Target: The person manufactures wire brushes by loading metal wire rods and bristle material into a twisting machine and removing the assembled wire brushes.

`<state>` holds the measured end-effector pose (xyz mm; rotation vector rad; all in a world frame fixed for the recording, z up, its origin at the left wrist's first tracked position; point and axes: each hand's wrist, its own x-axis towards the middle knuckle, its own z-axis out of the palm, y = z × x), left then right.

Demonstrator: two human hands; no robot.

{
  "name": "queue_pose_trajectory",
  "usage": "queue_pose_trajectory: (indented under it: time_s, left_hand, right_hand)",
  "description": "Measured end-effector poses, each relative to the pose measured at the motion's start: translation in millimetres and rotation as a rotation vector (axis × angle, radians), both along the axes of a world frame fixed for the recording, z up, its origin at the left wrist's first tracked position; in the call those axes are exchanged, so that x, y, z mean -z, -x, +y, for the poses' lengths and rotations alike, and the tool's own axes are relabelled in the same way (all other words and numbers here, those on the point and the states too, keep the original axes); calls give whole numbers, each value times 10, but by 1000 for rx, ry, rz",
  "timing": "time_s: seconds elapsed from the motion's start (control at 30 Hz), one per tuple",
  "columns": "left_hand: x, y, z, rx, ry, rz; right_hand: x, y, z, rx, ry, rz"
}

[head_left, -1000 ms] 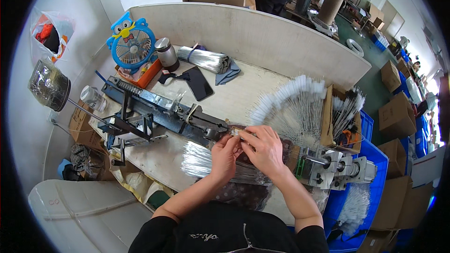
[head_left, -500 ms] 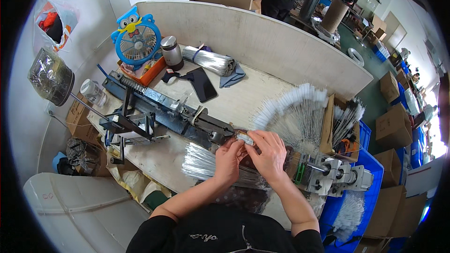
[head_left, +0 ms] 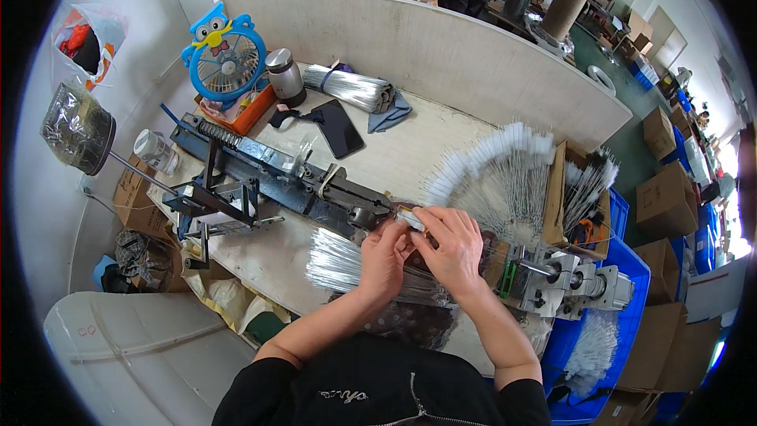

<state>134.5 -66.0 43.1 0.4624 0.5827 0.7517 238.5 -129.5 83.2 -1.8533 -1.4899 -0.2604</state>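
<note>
My left hand (head_left: 384, 259) and my right hand (head_left: 451, 246) meet at the right end of a long dark metal fixture (head_left: 272, 164). Between the right thumb and fingers sits a small whitish piece (head_left: 411, 218), its exact kind unclear. The left fingers are pinched together right beside it; whatever they hold is hidden. Under and left of my wrists lies a bundle of thin silvery wires (head_left: 331, 262). Just beyond the right hand, white-bristled wire brushes (head_left: 490, 159) are spread in a fan on the worktable (head_left: 426, 130).
A motorised clamp device (head_left: 587, 288) stands at the right, beside a blue crate (head_left: 627, 331). A cardboard box (head_left: 554, 209) holds more brushes. Farther back are a phone (head_left: 341, 129), a wrapped wire bundle (head_left: 351, 88), a steel flask (head_left: 285, 77) and a blue fan (head_left: 227, 67). A lamp (head_left: 77, 128) juts in from the left.
The view has shifted slightly. Both hands stay together at the fixture's end, and the right fingers have shifted a little around the whitish piece.
</note>
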Motion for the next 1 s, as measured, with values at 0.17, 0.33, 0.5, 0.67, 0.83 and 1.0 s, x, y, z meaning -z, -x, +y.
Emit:
queue_pose_trajectory:
  time_s: [0.17, 0.33, 0.5, 0.67, 0.83, 1.0]
  left_hand:
    - [-56, 20, -8, -21, 72, -76]
    - [-61, -30, -15, -19, 4, 29]
    - [-58, -29, 0, -15, 2, 6]
    - [-49, 17, 3, 9, 1, -31]
    - [-131, 80, -37, 65, 7, -7]
    - [-140, 62, -33, 128, -41, 88]
  right_hand:
    - [23, 19, 17, 42, -35, -29]
    - [-20, -1, -41, 10, -14, -44]
    - [-169, -26, -60, 32, -10, -10]
    - [-136, -145, -199, 27, 226, -132]
    - [-148, -108, -276, -9, 197, -96]
    - [-234, -219, -319, -18, 140, -18]
